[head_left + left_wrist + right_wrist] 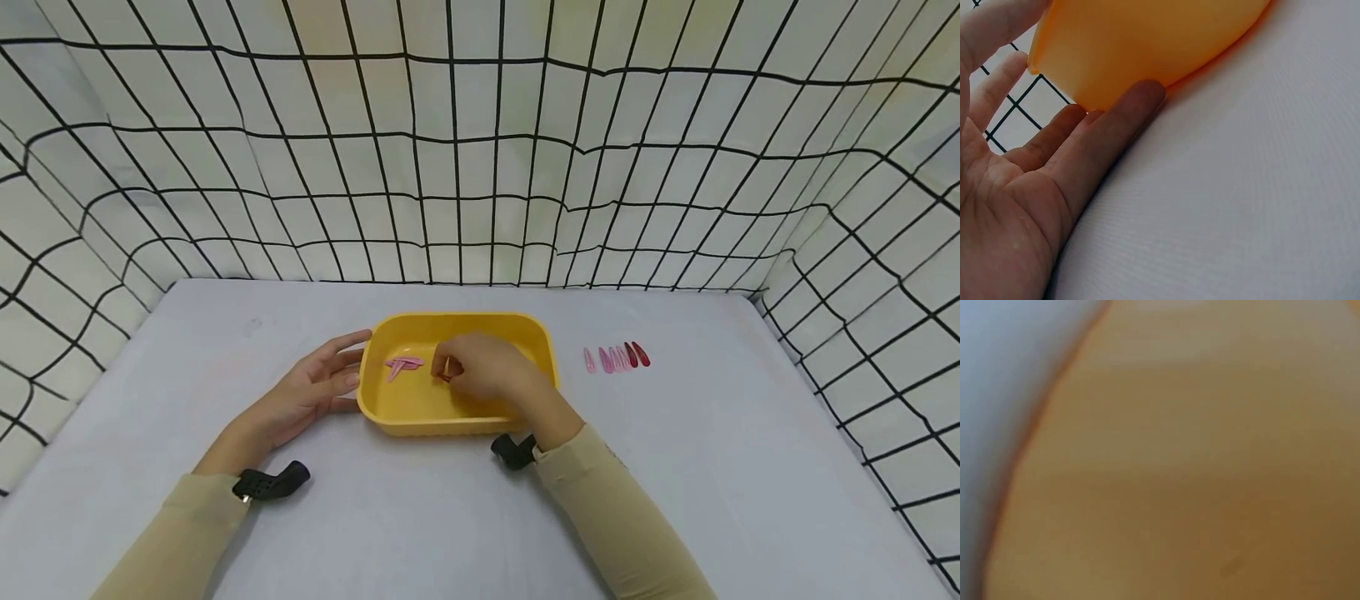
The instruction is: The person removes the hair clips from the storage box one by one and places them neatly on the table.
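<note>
A yellow tray [420, 425] sits on the white table, and its blurred wall [1172, 425] fills most of the right wrist view. My left hand [311, 392] touches the tray's left end with extended fingers; the thumb [1129, 115] lies along its side in the left wrist view. Inside the tray, my right hand [483, 367] reaches down and pinches a dark red hair clip [445, 378], mostly hidden by the fingers. Several pink hair clips [405, 364] lie in a small heap at the tray's left, near the right fingertips.
Right of the tray, several pink hair clips [606, 360] and two red hair clips [636, 355] lie in a row on the white table [750, 467]. Black grid netting [472, 167] over pale walls encloses the back and sides.
</note>
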The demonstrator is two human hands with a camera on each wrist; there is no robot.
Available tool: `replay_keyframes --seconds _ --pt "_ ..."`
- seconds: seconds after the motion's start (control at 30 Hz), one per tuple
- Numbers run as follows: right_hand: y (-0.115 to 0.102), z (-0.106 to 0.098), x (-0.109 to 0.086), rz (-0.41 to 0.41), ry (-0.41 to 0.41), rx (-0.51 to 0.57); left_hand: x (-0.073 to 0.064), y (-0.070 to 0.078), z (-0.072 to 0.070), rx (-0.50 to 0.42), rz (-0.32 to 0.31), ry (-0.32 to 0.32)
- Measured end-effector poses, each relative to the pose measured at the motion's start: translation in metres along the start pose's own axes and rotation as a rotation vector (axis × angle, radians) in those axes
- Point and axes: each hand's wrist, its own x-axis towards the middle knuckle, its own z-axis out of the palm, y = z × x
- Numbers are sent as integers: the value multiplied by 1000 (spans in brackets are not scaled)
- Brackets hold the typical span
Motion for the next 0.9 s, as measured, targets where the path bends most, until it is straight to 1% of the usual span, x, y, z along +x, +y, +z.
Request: replay_keyframes --seconds 0.17,0.43,0.57,0.77,0.9 --pt "6 -8 -1 -17 20 50 0 0 0 -5 6 -1" --pt "17 -22 -6 -20 50 133 1 1 0 -1 2 -2" --pt "19 -25 -8 -30 74 134 1 0 0 2 -3 4" --pt "18 -25 -9 -39 84 113 0 -2 1 -2 0 -3" --pt "16 -25 -11 -63 92 132 -1 -2 0 4 3 1"
